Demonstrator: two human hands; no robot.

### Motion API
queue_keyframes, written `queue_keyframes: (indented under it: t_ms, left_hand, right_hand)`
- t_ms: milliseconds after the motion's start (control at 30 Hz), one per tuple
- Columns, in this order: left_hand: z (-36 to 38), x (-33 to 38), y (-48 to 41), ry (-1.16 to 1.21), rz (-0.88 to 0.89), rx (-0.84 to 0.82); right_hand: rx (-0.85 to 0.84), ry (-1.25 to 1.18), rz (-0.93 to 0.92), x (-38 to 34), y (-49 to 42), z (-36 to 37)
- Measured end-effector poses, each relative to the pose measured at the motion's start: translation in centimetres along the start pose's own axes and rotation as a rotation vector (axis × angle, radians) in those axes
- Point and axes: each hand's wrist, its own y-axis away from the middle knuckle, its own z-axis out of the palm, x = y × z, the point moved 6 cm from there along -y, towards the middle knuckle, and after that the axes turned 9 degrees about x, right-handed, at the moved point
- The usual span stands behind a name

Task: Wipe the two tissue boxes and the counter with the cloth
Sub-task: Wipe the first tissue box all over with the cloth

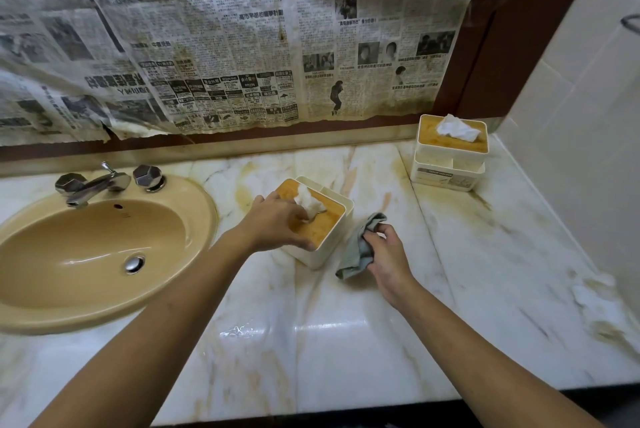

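A cream tissue box point(323, 220) with an orange wooden lid and a white tissue poking out stands in the middle of the marble counter point(346, 341). My left hand point(277, 223) grips its near left edge over the lid. My right hand point(384, 256) is closed on a crumpled grey-green cloth point(358, 247), just right of that box and close to the counter. A second, matching tissue box point(450, 154) stands at the back right corner, untouched.
A tan oval sink point(104, 254) with a chrome tap point(100, 185) and two knobs takes up the left side. Old newspaper point(225, 40) covers the wall behind. A tiled wall point(571, 133) bounds the right. The counter's dark front edge runs along the bottom.
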Motion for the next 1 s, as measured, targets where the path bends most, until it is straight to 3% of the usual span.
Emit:
queue_keyframes:
  t_ms: [300, 567, 800, 1000]
  left_hand:
    - [1.3, -0.2, 0.8, 0.017, 0.027, 0.053]
    - [1.3, -0.5, 0.5, -0.034, 0.060, 0.059]
    - [1.5, -0.7, 0.5, -0.069, 0.085, 0.048]
    - [1.3, -0.4, 0.5, -0.064, 0.092, 0.048]
  right_hand:
    - [-0.108, 0.112, -0.057, 3.8, 2.3, 4.0]
    - [0.002, 0.120, -0.136, 0.9, -0.8, 4.3]
    - [0.044, 0.116, -0.070, 1.2, -1.1, 4.4]
    - [-0.114, 0.128, 0.002, 5.2, 3.1, 5.3]
